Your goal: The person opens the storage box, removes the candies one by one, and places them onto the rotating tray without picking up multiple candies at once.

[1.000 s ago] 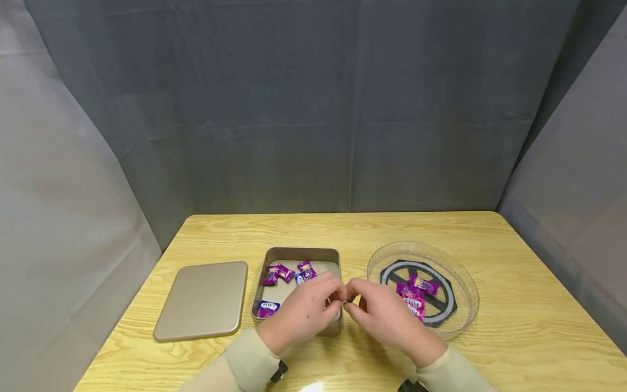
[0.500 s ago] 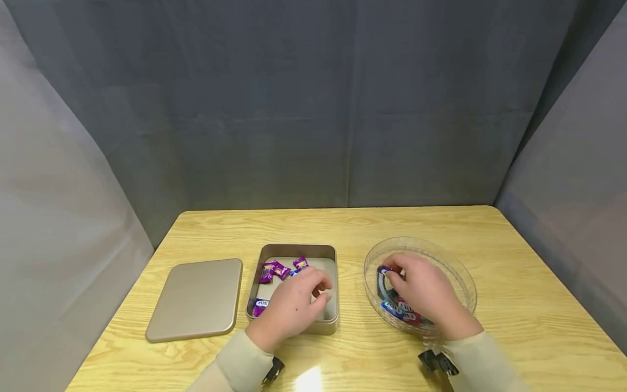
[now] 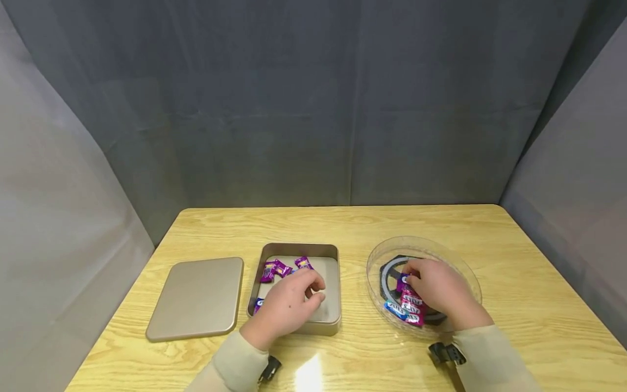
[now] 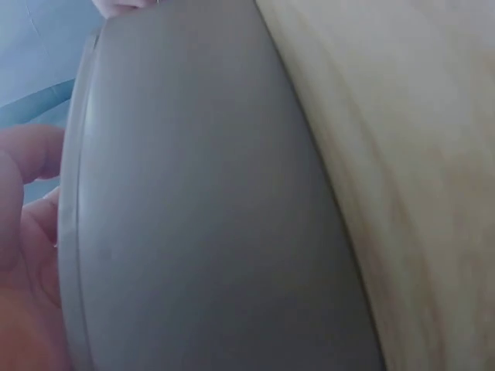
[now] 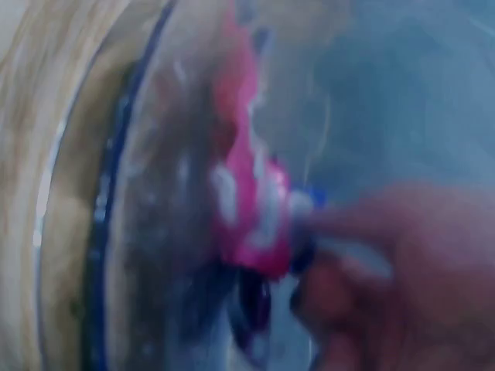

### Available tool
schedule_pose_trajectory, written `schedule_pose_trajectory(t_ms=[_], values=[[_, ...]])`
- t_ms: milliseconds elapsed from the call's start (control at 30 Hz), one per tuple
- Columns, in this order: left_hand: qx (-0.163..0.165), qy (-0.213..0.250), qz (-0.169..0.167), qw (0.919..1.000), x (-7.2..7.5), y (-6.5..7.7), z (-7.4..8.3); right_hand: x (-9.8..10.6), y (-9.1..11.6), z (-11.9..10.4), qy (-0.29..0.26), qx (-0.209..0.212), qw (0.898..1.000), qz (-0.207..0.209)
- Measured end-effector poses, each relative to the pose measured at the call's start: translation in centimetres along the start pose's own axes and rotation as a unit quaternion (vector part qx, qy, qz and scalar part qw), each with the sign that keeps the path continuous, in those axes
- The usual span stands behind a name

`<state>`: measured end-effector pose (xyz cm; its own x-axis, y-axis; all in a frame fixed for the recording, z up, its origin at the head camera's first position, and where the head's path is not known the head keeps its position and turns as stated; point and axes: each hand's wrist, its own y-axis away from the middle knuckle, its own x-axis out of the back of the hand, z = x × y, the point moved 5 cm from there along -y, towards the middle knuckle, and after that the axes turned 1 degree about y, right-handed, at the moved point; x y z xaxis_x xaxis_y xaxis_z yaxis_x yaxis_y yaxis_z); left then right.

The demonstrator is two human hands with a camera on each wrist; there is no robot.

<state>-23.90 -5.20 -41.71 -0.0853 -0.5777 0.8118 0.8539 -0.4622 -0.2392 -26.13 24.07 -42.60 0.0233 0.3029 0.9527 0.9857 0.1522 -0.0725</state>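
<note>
Clear plastic forms the round dish (image 3: pixel 472 277) at the right of the head view, where the right hand (image 3: pixel 443 288) reaches inside and pinches a purple-and-blue packet (image 3: pixel 403 282) between thumb and curled fingers. Just nearer than that packet lie pink packets (image 3: pixel 413 306), overlapping one another, with a blue packet (image 3: pixel 395 310) slanted against their left side. A pale ring (image 3: pixel 385 283) on a dark base shows through the dish; whether it sits in or under it cannot be told. To the left, the left hand (image 3: pixel 284 310) hangs over the near part of an open metal tin (image 3: pixel 333 327), fingers loosely bent, thumb and forefinger apart, nothing between them. Purple packets (image 3: pixel 268 271) lie toward the tin's far side, partly hidden by that hand. Further left, apart from the tin, a flat lid (image 3: pixel 196 299) rests on the wood-grained counter (image 3: pixel 352 354). In the left wrist view, the tin's smooth grey wall fills the middle, with fingers showing beyond its rim and the counter at right. The right wrist view is blurred: fingertips close on something dark blue right beside the pink wrapping, within the dish's curved wall.
</note>
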Motion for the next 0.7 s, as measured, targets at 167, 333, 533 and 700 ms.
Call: schedule_pose_trajectory(t_ms=[167,333,533,700], values=[[0.016,-0.012,0.004,0.9998,0.6,-0.1,-0.9,-0.2,-0.3,0.3,0.001,0.001,1.0,-0.009],[0.042,-0.062,-0.008,0.9971,1.3,-0.2,-1.8,0.2,0.0,0.0,-0.002,0.008,1.0,-0.003],[0.068,-0.117,-0.021,0.9906,2.5,0.2,-2.9,0.7,0.2,-1.5,-0.045,0.031,0.998,0.025],[0.072,-0.164,-0.034,0.9834,3.1,0.3,-3.7,0.9,0.3,-2.6,-0.065,0.06,0.996,0.029]])
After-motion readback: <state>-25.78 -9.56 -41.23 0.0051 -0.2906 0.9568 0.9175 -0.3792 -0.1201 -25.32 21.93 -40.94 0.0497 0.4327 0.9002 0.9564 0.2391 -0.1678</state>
